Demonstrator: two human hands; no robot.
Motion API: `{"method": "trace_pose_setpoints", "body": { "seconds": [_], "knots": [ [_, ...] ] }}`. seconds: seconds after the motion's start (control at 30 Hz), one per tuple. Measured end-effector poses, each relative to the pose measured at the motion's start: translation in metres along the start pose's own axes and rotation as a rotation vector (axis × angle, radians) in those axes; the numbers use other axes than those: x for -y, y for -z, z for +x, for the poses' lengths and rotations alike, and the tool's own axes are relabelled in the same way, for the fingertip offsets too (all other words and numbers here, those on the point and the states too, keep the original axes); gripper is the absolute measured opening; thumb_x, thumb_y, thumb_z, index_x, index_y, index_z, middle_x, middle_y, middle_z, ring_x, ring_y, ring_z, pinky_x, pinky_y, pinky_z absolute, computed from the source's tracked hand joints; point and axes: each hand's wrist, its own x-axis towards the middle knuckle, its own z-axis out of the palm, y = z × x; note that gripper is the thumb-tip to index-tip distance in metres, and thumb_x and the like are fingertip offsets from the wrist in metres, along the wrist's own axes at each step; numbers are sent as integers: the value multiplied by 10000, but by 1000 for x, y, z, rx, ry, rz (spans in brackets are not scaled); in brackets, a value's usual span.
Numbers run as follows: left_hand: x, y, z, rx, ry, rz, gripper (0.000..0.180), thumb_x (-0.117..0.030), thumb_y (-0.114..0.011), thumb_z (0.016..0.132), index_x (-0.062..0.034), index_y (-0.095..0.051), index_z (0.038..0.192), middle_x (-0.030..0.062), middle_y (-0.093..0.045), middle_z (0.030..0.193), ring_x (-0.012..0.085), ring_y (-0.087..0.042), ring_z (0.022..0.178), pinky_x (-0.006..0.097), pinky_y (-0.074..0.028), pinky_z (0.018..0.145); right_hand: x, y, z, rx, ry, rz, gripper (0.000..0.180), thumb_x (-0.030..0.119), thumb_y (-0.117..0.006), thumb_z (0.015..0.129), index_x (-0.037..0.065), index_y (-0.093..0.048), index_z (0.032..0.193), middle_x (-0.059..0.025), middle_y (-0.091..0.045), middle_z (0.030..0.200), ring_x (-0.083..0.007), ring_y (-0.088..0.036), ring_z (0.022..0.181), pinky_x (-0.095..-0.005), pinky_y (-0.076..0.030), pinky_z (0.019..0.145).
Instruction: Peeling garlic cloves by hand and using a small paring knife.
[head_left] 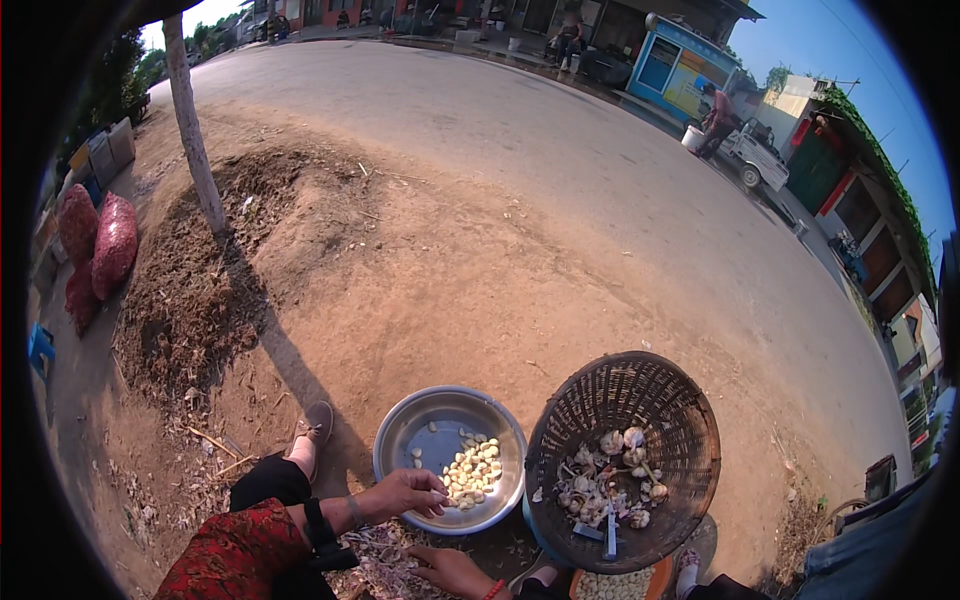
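My left hand [415, 492] is held over the near left rim of a steel basin [400, 420], its fingers pinched together; whatever they may hold is too small to make out. Peeled garlic cloves [475, 465] lie in the basin, mostly toward its right side. Lower down, my right hand [452, 572] reaches left over loose garlic skins [385, 562], thumb and forefinger apart, with nothing visible between them. A dark woven basket [690, 410] to the right holds garlic bulbs [633, 437], loose skins and a narrow grey metal piece [611, 535].
Below the basket, an orange basin [662, 575] of pale cloves is partly hidden. A tree trunk [195, 130] rises at left, near red mesh sacks [115, 245] and a blue stool [40, 350]. Across the road, a person [718, 115] with a white bucket stands by a small truck [755, 155].
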Motion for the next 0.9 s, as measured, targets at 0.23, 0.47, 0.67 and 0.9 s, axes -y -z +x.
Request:
{"method": "trace_pose_setpoints", "body": {
  "seconds": [0.23, 0.47, 0.67, 0.9],
  "knots": [
    [-1, -1, -1, -77, -34, 48, 152, -85, -594, 817, -18, -520, 931, 101, -626, 852, 150, -621, 730, 236, -498, 611, 9, 3, -2, -53, 1, 40, 263, 236, -570, 749, 36, -549, 918, -199, -571, 845, -371, -545, 828, -445, -433, 689],
    [-6, -6, -4, -33, -8, 83, 149, -107, -598, 820, -17, -519, 909, 90, -627, 832, 138, -613, 707, 232, -491, 596, -6, -3, 2, 75, -51, -31, 384, 306, -533, 803, 119, -511, 1138, -162, -593, 980, -333, -571, 889, -410, -452, 756],
    [-3, -2, -3, -77, -41, 83, 109, -43, -578, 817, -33, -545, 920, 78, -624, 828, 138, -606, 712, 247, -507, 634, -5, -2, 2, 34, -40, -49, 376, 292, -556, 806, 107, -506, 1128, -155, -606, 835, -320, -591, 795, -397, -460, 698],
    [-1, -5, -2, -145, -46, 91, 163, -29, -598, 799, -12, -514, 937, 94, -622, 819, 136, -607, 696, 233, -504, 611, -1, 2, 3, 29, -89, -8, 371, 277, -549, 803, 97, -497, 1123, -163, -602, 864, -334, -581, 818, -416, -451, 704]
  ]
}}
